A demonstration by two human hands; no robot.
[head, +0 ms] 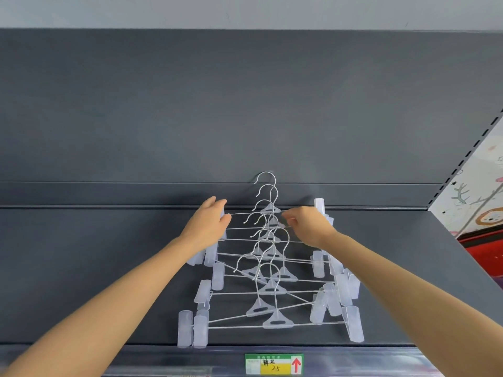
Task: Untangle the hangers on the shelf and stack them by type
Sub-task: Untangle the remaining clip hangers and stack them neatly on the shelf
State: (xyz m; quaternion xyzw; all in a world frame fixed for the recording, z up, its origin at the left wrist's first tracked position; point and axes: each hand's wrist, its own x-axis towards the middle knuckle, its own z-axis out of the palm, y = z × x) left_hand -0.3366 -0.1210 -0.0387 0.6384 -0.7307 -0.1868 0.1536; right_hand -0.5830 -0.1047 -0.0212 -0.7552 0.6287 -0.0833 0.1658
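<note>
- A head-worn camera looks forward and down at a dark grey shelf (81,268) that fills the middle and lower frame, with a dark back panel rising behind it.
- A pile of clear plastic clip hangers (269,270) lies on the shelf, just right of centre in the lower half of the frame. All look like one type: thin metal bar, metal hook, a translucent clip at each end.
- The hangers overlap in a loose fan, hooks pointing toward the back panel. The nearer ones sit crooked, their bars crossing.
- Two bare forearms reach in from the lower corners toward the far end of the pile.
- The left hand (208,223), centre-left, is curled over the left end of the farthest hanger, fingers closed around its clip or bar end; the exact contact is hidden.
- The right hand (309,224), centre-right, has its fingertips pinched at the same hanger's bar near the right end. I cannot tell whether it grips firmly or only touches.
- A green and yellow price label (273,363) with a red arrow sits on the shelf's front edge, bottom centre.
- Judged step: squaring up or lifting the rearmost hanger in the stack.
- The next move likely calls for keeping that bar level and drawing it clear of neighbouring hooks, so no hook snags another bar, then aligning the skewed front hangers.
</note>
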